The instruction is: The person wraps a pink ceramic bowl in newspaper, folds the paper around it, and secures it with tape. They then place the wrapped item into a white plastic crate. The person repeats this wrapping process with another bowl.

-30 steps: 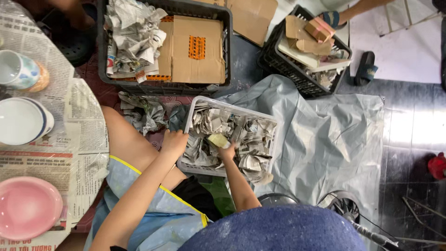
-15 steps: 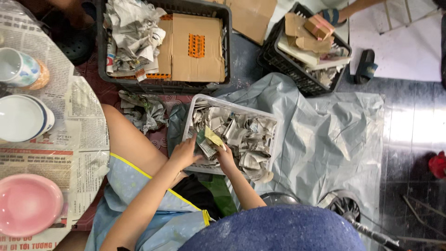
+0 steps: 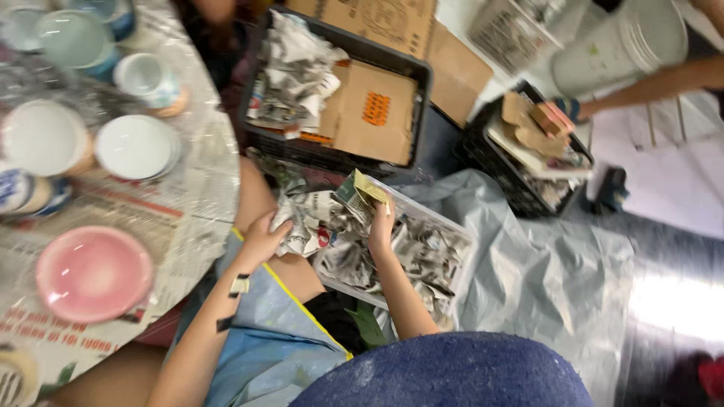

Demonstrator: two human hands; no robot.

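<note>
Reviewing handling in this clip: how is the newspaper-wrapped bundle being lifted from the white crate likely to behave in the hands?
The newspaper-wrapped bundle probably feels loose on the outside: its paper is crumpled and flaps stick up above the right hand. The left hand grips more crumpled paper beside it, so the wrapping likely shifts or unfolds. It may hold something breakable like the bowls on the table; that cannot be seen.
</note>
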